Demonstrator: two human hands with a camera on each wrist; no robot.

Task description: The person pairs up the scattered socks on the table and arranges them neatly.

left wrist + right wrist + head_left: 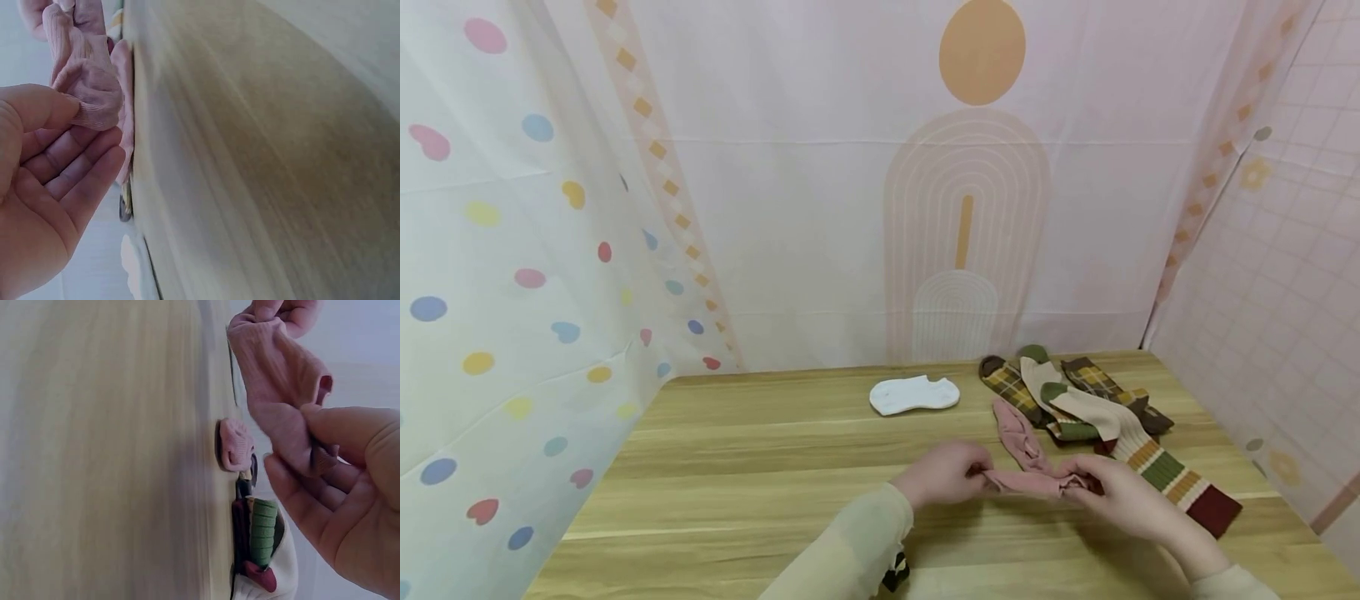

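Observation:
Just above the wooden table, a pink sock (pixel 1028 482) is stretched sideways between both hands. Its left end is pinched between thumb and fingers of my left hand (pixel 946 473). At the other end my right hand (pixel 1120 497) pinches the bunched fabric. In the right wrist view the ribbed pink sock (pixel 275 369) looks crumpled, with a small opening near the right thumb. Behind it on the table lies a second pink sock (pixel 1017 432), partly covered by the held one in the head view.
A white ankle sock (pixel 913 395) lies flat toward the back of the wooden table (pixel 737 467). At the right is an overlapping pile with brown-yellow plaid socks (pixel 1009 385) and cream socks with striped cuffs (pixel 1157 461). Patterned curtains (pixel 805 208) hang behind and at both sides.

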